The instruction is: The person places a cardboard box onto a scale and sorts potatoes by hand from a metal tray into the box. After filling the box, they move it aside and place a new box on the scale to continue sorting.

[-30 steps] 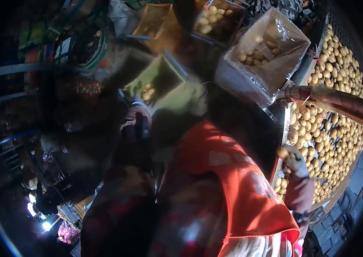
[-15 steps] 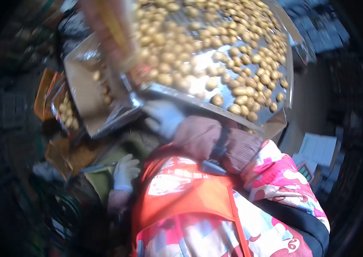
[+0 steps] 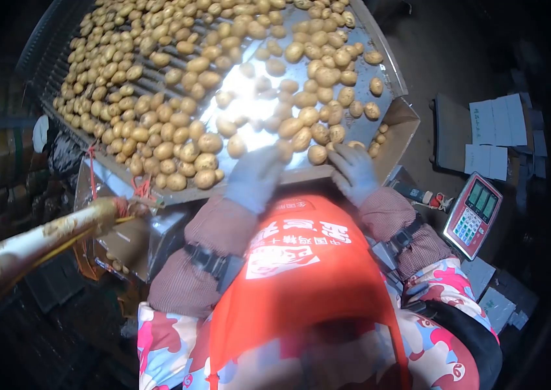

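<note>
Potatoes [image 3: 173, 133] cover a metal sorting tray [image 3: 259, 130], spread over its slatted left part and its smooth right part. My left hand [image 3: 254, 179], in a light glove, is at the tray's near edge, its fingers reaching over the edge by a potato; blur hides whether it grips one. My right hand [image 3: 354, 172], gloved too, is at the same edge further right, fingers spread and touching potatoes near the right corner. Between the two hands a potato [image 3: 318, 154] lies close to the edge.
A pole [image 3: 48, 244] slants in from the left, by red string on the tray's corner. Below it is a box [image 3: 126, 244]. A cardboard flap [image 3: 397, 133] edges the tray's right corner. Further right are a red scale display [image 3: 473, 216] and white labels [image 3: 498, 121].
The view has turned toward the tray. My left hand has come up from low beside the apron to the tray edge. My right hand has moved right along the edge onto the potatoes.
</note>
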A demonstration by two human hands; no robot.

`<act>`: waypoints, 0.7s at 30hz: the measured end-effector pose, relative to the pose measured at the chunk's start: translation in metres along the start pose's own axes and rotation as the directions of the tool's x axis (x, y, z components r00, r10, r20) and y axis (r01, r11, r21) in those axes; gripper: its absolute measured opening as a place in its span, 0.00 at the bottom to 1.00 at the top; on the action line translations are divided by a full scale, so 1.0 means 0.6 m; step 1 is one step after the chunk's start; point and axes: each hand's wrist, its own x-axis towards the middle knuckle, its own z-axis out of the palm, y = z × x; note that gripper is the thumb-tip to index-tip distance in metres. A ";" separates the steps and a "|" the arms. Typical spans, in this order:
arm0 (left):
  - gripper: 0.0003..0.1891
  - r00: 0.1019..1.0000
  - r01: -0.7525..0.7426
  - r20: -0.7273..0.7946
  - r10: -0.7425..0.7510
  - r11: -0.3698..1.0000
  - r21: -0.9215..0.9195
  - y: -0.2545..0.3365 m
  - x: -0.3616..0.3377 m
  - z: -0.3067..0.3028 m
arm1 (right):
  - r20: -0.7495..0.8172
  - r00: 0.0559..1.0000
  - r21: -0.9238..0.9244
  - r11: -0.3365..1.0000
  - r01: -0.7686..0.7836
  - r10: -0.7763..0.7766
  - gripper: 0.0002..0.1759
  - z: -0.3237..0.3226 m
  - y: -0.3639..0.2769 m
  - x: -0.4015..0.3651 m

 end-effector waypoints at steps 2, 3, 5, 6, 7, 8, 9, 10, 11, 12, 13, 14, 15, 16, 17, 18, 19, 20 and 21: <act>0.17 0.977 0.024 0.202 -0.074 0.971 0.238 0.020 0.075 0.032 | -0.065 0.985 -0.065 0.984 -0.165 0.161 0.20 0.000 0.062 -0.030; 0.17 0.963 0.068 0.228 -0.141 0.951 0.301 0.020 0.101 0.048 | -0.069 0.961 -0.059 0.960 -0.273 0.269 0.20 -0.013 0.091 -0.025; 0.18 0.924 0.138 0.274 -0.268 0.899 0.415 0.018 0.136 0.072 | -0.062 0.878 -0.039 0.878 -0.477 0.475 0.19 -0.040 0.145 0.011; 0.20 0.898 0.157 0.299 -0.322 0.871 0.466 0.020 0.151 0.078 | -0.091 0.889 0.005 0.893 -0.451 0.449 0.20 -0.049 0.160 0.048; 0.22 0.877 0.152 0.328 -0.351 0.850 0.504 0.034 0.174 0.072 | -0.126 0.897 0.046 0.906 -0.420 0.423 0.21 -0.056 0.170 0.095; 0.24 0.853 0.151 0.352 -0.385 0.828 0.540 0.045 0.190 0.067 | -0.097 0.900 0.135 0.902 -0.411 0.425 0.22 -0.060 0.166 0.144; 0.24 0.836 0.186 0.356 -0.418 0.825 0.534 0.053 0.203 0.065 | -0.068 0.904 0.224 0.889 -0.398 0.422 0.23 -0.051 0.157 0.193; 0.25 0.819 0.221 0.357 -0.450 0.820 0.528 0.059 0.215 0.062 | -0.120 0.944 0.117 0.949 -0.293 0.306 0.22 -0.020 0.161 0.234; 0.25 0.801 0.258 0.357 -0.480 0.815 0.519 0.063 0.226 0.063 | -0.160 0.971 0.001 0.983 -0.182 0.180 0.21 0.007 0.158 0.269; 0.21 0.779 0.317 0.341 -0.526 0.800 0.508 0.059 0.234 0.071 | 0.011 0.970 -0.098 0.966 -0.240 0.242 0.19 0.016 0.135 0.305; 0.18 0.756 0.375 0.325 -0.568 0.783 0.496 0.050 0.240 0.081 | 0.172 0.934 -0.208 0.939 -0.275 0.312 0.16 0.020 0.117 0.334; 0.16 0.730 0.429 0.313 -0.608 0.764 0.482 0.046 0.245 0.086 | 0.161 0.936 -0.286 0.922 -0.261 0.314 0.14 0.042 0.115 0.341; 0.18 0.714 0.457 0.324 -0.621 0.764 0.456 0.047 0.252 0.084 | 0.149 0.937 -0.364 0.898 -0.246 0.317 0.12 0.075 0.117 0.339; 0.20 0.699 0.485 0.336 -0.632 0.763 0.428 0.049 0.257 0.080 | 0.136 0.938 -0.440 0.867 -0.232 0.320 0.11 0.091 0.117 0.338; 0.21 0.713 0.467 0.343 -0.612 0.779 0.418 0.044 0.251 0.080 | 0.169 0.937 -0.378 0.898 -0.225 0.306 0.11 0.099 0.127 0.332; 0.22 0.727 0.449 0.349 -0.591 0.795 0.409 0.040 0.246 0.079 | 0.201 0.935 -0.313 0.924 -0.220 0.291 0.11 0.099 0.135 0.318; 0.21 0.772 0.376 0.349 -0.531 0.824 0.424 0.024 0.231 0.078 | 0.227 0.934 -0.244 0.945 -0.218 0.275 0.11 0.090 0.138 0.308; 0.21 0.812 0.298 0.349 -0.467 0.847 0.440 0.010 0.219 0.076 | 0.216 0.944 -0.131 0.966 -0.224 0.248 0.12 0.075 0.141 0.292; 0.24 0.789 0.502 0.319 -0.525 0.851 0.158 0.013 0.211 0.066 | 0.205 0.953 -0.016 0.974 -0.224 0.223 0.13 0.039 0.133 0.271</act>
